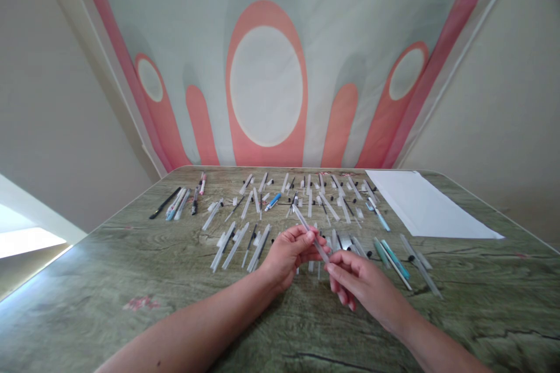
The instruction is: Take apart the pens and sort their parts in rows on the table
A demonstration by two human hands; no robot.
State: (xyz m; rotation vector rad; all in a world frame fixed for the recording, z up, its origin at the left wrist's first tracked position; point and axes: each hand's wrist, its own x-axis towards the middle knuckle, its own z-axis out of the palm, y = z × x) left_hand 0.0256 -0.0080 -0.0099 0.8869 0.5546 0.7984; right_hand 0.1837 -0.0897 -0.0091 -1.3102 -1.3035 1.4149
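Observation:
A slim translucent pen barrel (301, 217) slants up to the left above the table, held between both hands. My left hand (292, 250) pinches it around its middle with thumb and fingers. At the lower end of the barrel, my right hand (350, 277) has its fingertips closed; whether they grip the barrel itself or a small part at its end is hard to make out. Behind and under the hands lie rows of disassembled pen parts: clear barrels (259, 247), dark refills (249, 245) and small black pieces (370, 254). Some of these are hidden by my hands.
A white sheet of paper (431, 204) lies at the back right. Several whole pens (178, 204) are grouped at the left. Teal pen parts (396, 259) rest to the right, and a blue-and-white pen piece (273, 202) lies mid-table. Beyond the wood-patterned table (175, 285) hangs a patterned backdrop (266, 157).

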